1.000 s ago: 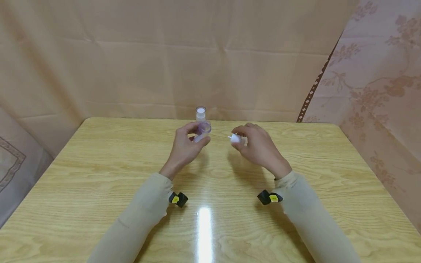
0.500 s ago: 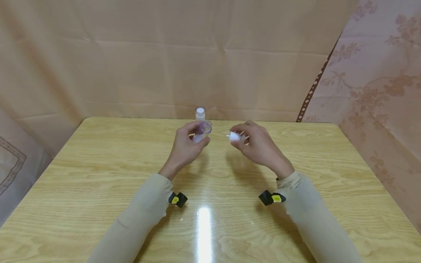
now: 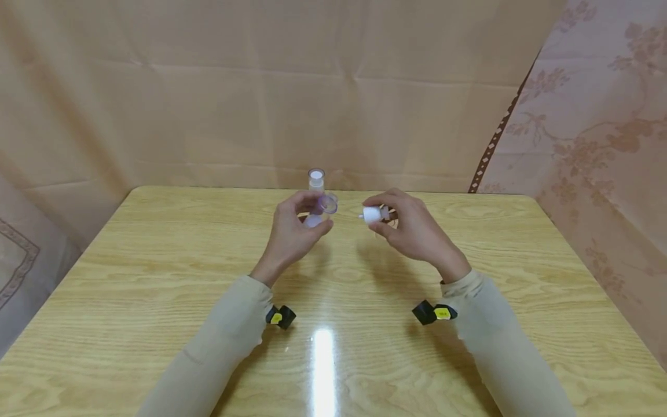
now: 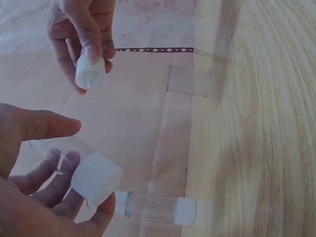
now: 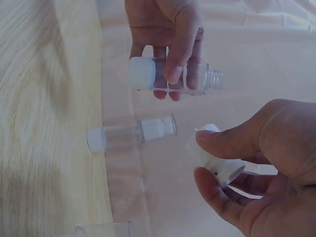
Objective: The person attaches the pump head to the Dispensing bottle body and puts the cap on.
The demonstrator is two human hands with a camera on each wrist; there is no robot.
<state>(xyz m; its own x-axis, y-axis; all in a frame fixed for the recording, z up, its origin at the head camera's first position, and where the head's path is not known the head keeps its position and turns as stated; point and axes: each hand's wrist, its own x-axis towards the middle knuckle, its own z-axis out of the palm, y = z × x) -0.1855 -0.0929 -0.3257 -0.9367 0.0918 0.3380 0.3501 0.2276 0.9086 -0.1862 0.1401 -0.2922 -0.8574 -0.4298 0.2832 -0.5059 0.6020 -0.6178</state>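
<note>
My left hand grips a clear bottle round its body. The bottle has a white base, and its bare threaded neck shows in the right wrist view. To the right, my right hand pinches a small white pump top between thumb and fingers. A short nozzle or stem on it points toward the left hand. The two hands are held apart above the table. Behind the left hand stands a second clear bottle with a white base and a white top fitted.
A clear open cylinder, seemingly a cap, stands on the table near its far edge, close to the right hand. The wood-grain table ends at a beige curtain. A patterned cloth hangs at the right.
The right hand has shifted slightly, and the white pump top has turned a little in its fingers. The left hand has tilted the bottle slightly and otherwise stayed in place.
</note>
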